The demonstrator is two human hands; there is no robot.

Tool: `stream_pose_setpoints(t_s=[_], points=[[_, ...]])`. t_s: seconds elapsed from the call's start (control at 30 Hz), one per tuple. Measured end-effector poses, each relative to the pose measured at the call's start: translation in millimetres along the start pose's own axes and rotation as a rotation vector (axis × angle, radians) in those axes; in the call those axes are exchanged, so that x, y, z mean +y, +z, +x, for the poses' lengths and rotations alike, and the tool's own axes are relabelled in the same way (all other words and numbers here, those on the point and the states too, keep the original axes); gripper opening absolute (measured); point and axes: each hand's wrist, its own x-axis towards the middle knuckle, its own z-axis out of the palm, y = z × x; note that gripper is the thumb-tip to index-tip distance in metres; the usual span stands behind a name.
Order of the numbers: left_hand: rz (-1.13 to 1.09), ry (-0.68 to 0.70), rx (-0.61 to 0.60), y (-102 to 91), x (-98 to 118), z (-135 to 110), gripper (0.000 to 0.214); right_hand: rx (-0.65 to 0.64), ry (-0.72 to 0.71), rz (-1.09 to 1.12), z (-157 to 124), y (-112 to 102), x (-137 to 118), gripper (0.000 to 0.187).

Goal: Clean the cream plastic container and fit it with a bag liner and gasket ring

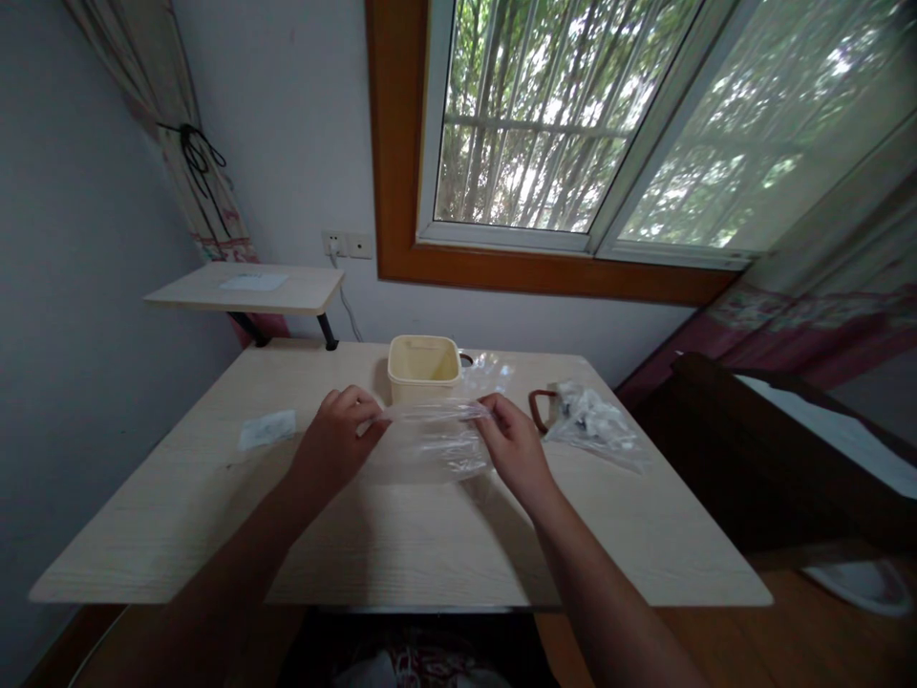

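A clear plastic bag is stretched between both hands just above the light wooden table. My left hand pinches the bag's left top edge with curled fingers. My right hand pinches its right top edge the same way. Right behind the bag stands an open cream-coloured square container, and it looks empty.
Another clear bag with small white pieces lies at the right beside a brown handle. A small flat packet lies at the left. A raised shelf stands at the back left. A dark wooden piece of furniture stands right of the table.
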Motion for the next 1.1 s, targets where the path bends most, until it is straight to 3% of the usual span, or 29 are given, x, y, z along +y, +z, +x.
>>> stream_pose_setpoints(t_s=[0.07,0.23,0.47,0.67,0.83,1.1], points=[[-0.150,-0.066,-0.020,-0.4,-2.3,1.9,0.035,-0.004,-0.011,-0.028,1.4,-0.9,2.1,0.028],[-0.564,-0.390,-0.093,0.5,3.0,3.7,0.040,0.009,-0.019,-0.198,0.6,-2.4,3.2,0.027],[-0.605,-0.363,-0.025,3.3,19.4,3.6,0.034,0.003,-0.080,-0.441,-3.0,-3.4,-3.9,0.025],[-0.691,-0.354,0.014,8.9,25.0,1.4,0.034,-0.135,-0.024,-0.366,-2.1,-2.8,-0.1,0.017],[-0.837,-0.385,0.035,14.1,21.9,1.3,0.036,-0.231,0.041,-0.284,-6.3,-1.6,1.3,0.030],[-0.785,-0.440,0.103,2.7,11.7,4.0,0.027,-0.317,-0.005,-0.265,-18.4,2.4,19.5,0.052]])
